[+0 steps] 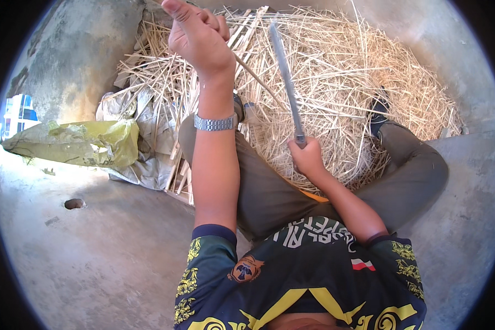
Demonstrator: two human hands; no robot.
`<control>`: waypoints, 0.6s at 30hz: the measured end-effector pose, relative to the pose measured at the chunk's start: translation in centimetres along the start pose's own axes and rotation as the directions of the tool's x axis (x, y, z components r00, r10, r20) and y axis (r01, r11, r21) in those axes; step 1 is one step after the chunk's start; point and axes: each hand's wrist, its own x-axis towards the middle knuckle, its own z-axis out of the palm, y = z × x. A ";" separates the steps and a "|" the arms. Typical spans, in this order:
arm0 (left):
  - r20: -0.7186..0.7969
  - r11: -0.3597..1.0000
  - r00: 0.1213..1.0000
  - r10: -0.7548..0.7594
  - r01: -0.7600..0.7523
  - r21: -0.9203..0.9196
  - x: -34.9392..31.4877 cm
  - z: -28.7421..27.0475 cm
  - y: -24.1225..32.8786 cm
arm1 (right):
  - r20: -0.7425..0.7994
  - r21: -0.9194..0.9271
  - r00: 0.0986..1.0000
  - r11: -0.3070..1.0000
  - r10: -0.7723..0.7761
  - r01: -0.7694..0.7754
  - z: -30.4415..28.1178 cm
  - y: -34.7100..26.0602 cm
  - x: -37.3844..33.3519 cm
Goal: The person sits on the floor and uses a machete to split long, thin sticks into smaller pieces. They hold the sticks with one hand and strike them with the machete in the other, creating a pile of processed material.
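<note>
Left hand: our left hand was raised, its grip pinched on a thin bamboo strip slanting down toward our knee.
Right hand: our right hand held a long knife, fist wrapped round the handle, blade pointing away.
Surroundings: pale shavings heaped ahead; a yellow sack lay left on the concrete floor.

Right hand grips a long blade; raised left hand pinches a thin strip over the shavings pile
</note>
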 end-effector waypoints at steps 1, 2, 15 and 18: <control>0.004 1.000 1.000 -0.020 0.020 -0.012 -0.1 0.3 0.2 | 0.080 -0.034 0.985 0.988 0.152 -0.150 -0.3 0.0 0.2; -0.008 0.989 0.997 0.076 -0.074 0.126 -0.3 0.0 -0.7 | 0.152 -0.080 0.941 0.953 0.302 -0.293 -0.5 -0.1 0.3; -0.051 0.977 0.997 0.052 -0.040 0.211 -3.2 3.2 -5.6 | -0.048 0.185 0.999 0.983 0.002 0.007 0.6 -0.8 -1.7; 0.014 0.988 0.999 0.047 -0.048 0.150 -2.8 2.4 -5.4 | 0.090 0.082 0.944 0.942 0.318 -0.325 0.1 2.4 -0.4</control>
